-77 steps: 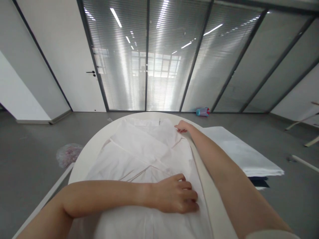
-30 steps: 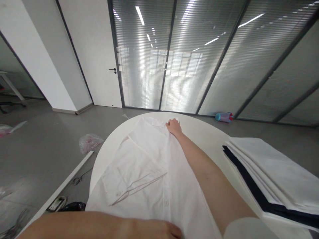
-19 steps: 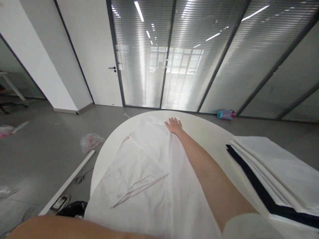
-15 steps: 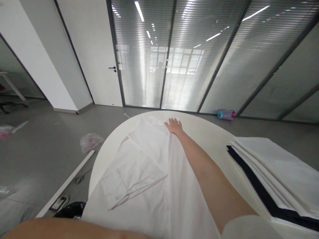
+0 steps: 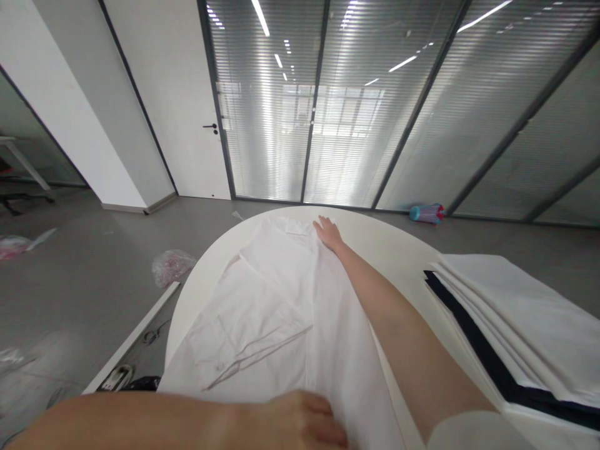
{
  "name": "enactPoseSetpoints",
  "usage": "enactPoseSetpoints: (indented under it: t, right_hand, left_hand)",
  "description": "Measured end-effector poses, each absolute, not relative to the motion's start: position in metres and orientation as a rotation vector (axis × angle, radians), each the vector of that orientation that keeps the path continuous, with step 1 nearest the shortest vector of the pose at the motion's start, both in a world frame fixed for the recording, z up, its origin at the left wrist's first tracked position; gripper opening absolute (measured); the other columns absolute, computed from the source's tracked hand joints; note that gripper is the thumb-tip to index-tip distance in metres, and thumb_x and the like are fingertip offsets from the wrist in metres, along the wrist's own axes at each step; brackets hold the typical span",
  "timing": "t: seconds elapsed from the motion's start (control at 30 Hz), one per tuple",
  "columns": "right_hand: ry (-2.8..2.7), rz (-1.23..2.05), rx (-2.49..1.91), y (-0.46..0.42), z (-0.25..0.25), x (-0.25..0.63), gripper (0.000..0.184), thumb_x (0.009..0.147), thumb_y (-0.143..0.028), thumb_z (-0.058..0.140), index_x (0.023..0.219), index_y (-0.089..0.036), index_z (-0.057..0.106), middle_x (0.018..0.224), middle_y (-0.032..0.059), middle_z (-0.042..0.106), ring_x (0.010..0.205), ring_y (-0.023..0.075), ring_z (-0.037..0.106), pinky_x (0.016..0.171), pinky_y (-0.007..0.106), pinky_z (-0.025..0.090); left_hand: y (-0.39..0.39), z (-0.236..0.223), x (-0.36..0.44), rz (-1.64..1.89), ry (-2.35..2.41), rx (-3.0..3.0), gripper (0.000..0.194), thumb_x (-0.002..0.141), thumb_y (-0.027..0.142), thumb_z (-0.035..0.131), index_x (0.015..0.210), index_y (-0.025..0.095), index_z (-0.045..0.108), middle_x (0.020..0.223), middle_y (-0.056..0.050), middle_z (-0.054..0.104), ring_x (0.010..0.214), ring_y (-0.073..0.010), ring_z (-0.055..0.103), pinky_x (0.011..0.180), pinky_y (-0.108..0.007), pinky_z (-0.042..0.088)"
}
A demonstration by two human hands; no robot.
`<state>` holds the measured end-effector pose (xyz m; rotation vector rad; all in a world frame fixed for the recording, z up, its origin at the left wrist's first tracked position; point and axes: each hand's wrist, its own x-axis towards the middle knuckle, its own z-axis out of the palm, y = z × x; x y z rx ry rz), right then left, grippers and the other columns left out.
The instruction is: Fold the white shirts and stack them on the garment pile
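Observation:
A white button-front shirt (image 5: pixel 281 287) lies spread over a round white table (image 5: pixel 389 250), its collar toward the far edge. Thin, dark-edged folds run across its left side. My right hand (image 5: pixel 329 233) rests beside the collar at the shirt's right edge, its fingers stretched out. At the bottom of the view, my left hand (image 5: pixel 304 419) lies over the lower part of the shirt with curled fingers, and the cloth bunches next to them. Blur and the frame edge hide part of this hand.
A stack of folded white cloth (image 5: pixel 525 319) with a dark layer stands at the table's right. On the floor are a crumpled plastic bag (image 5: pixel 172 267), a white strip (image 5: pixel 135 334) and cables. A blue and purple item (image 5: pixel 426 214) lies by the glass wall.
My left hand has come into view from the bottom, moving up and right across the shirt. My right hand has tilted and shifted slightly up. The shirt's right side has become more wrinkled.

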<state>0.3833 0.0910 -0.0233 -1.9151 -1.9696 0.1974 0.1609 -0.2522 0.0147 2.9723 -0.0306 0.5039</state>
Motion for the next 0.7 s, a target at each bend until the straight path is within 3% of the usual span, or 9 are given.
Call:
enactPoseSetpoints:
  t: [0.07, 0.13, 0.2, 0.27, 0.37, 0.5, 0.6, 0.7]
  right_hand:
    - [-1.936, 0.165, -1.901, 0.086, -0.017, 0.388, 0.061, 0.102, -0.042, 0.011, 0.155, -0.014, 0.026, 0.161, 0.0081, 0.026, 0.149, 0.0194, 0.018, 0.120, 0.040, 0.016]
    - [-1.939, 0.130, -1.902, 0.079, -0.011, 0.392, 0.059, 0.103, -0.036, 0.009, 0.155, -0.014, 0.026, 0.161, 0.0088, 0.025, 0.149, 0.0180, 0.017, 0.120, 0.039, 0.016]
    - [-1.986, 0.116, -1.890, 0.069, -0.007, 0.393, 0.058, 0.103, -0.035, 0.015, 0.153, -0.014, 0.031, 0.161, 0.0095, 0.026, 0.149, 0.0189, 0.019, 0.120, 0.038, 0.016]
    - [-2.070, 0.122, -1.866, 0.057, -0.007, 0.393, 0.056, 0.102, -0.037, 0.023, 0.151, -0.014, 0.036, 0.160, 0.0097, 0.028, 0.148, 0.0205, 0.021, 0.120, 0.037, 0.016]
    - [-2.200, 0.139, -1.818, 0.039, -0.011, 0.387, 0.055, 0.101, -0.036, 0.029, 0.151, -0.017, 0.037, 0.160, 0.0077, 0.027, 0.149, 0.0217, 0.018, 0.121, 0.038, 0.013]
    - [-2.324, 0.186, -1.850, 0.027, -0.018, 0.377, 0.064, 0.101, -0.046, 0.025, 0.156, -0.012, 0.024, 0.163, 0.0106, 0.015, 0.151, 0.0247, 0.009, 0.121, 0.047, 0.006]
    - [-2.337, 0.235, -1.909, 0.032, -0.019, 0.373, 0.075, 0.098, -0.059, 0.021, 0.157, -0.012, 0.018, 0.164, 0.0103, 0.010, 0.151, 0.0236, 0.005, 0.121, 0.047, 0.002]
    - [-2.332, 0.241, -1.935, 0.041, -0.017, 0.373, 0.081, 0.096, -0.065, 0.020, 0.157, -0.012, 0.016, 0.164, 0.0104, 0.008, 0.151, 0.0224, 0.003, 0.121, 0.046, 0.000]
  left_hand:
    - [-0.236, 0.037, 0.173, 0.582, 0.031, 2.957, 0.019, 0.095, 0.026, 0.052, 0.099, 0.015, 0.067, 0.085, -0.002, 0.069, 0.075, -0.0137, 0.062, 0.072, -0.027, 0.051]
    - [-0.219, 0.049, 0.191, 0.623, 0.196, 2.945, 0.026, 0.094, 0.026, 0.049, 0.110, 0.012, 0.065, 0.106, -0.008, 0.069, 0.101, -0.0190, 0.063, 0.085, -0.032, 0.051]
    - [-0.206, 0.048, 0.211, 0.606, 0.263, 2.954, 0.034, 0.096, 0.028, 0.046, 0.121, 0.010, 0.060, 0.129, -0.012, 0.061, 0.126, -0.0238, 0.053, 0.100, -0.037, 0.046]
    - [-0.200, 0.037, 0.228, 0.563, 0.246, 2.980, 0.046, 0.098, 0.040, 0.044, 0.131, 0.011, 0.056, 0.143, -0.015, 0.052, 0.137, -0.0291, 0.042, 0.108, -0.045, 0.040]
    - [-0.204, 0.014, 0.242, 0.530, 0.182, 3.000, 0.067, 0.094, 0.063, 0.042, 0.142, 0.016, 0.047, 0.151, -0.013, 0.043, 0.143, -0.0348, 0.032, 0.114, -0.054, 0.030]
    - [-0.222, -0.006, 0.239, 0.609, 0.049, 3.061, 0.079, 0.085, 0.074, 0.045, 0.144, 0.022, 0.047, 0.156, -0.010, 0.037, 0.148, -0.0370, 0.019, 0.118, -0.062, 0.012]
    - [-0.238, -0.016, 0.236, 0.632, -0.040, 3.169, 0.078, 0.086, 0.067, 0.049, 0.146, 0.017, 0.045, 0.154, -0.015, 0.038, 0.146, -0.0368, 0.023, 0.115, -0.065, 0.021]
    - [-0.255, -0.035, 0.239, 0.656, -0.217, 3.272, 0.057, 0.089, 0.048, 0.056, 0.143, 0.029, 0.050, 0.151, -0.007, 0.044, 0.142, -0.0337, 0.035, 0.109, -0.061, 0.037]
